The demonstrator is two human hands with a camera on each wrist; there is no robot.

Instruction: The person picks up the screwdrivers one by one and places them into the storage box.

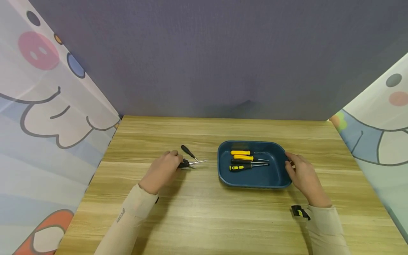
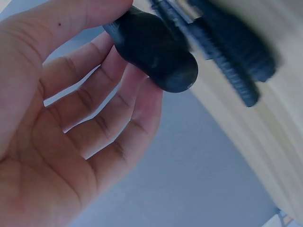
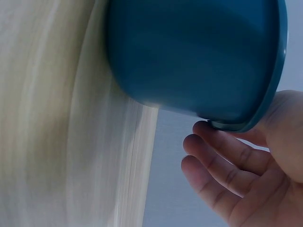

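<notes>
My left hand point(image 1: 162, 170) pinches the black handle of a screwdriver point(image 2: 154, 54) between thumb and fingertips, just left of the blue tray point(image 1: 271, 180). Other black-handled tools point(image 2: 232, 71) lie close beside it on the table, blurred in the left wrist view. Slightly farther back is a small black screwdriver point(image 1: 187, 151). At the tray's right end, my right hand point(image 1: 304, 177) holds the rim, thumb inside and fingers beneath the outer lip. Inside lie two yellow-handled screwdrivers point(image 1: 240, 153), a black one point(image 1: 237, 161) and a black-and-yellow one point(image 1: 240, 167).
The wooden table point(image 1: 204, 223) runs back to a grey panel point(image 1: 204, 71). Printed cartoon curtains point(image 1: 47, 141) flank it on both sides. A black strap with a yellow mark point(image 1: 299, 211) sits by the right wrist.
</notes>
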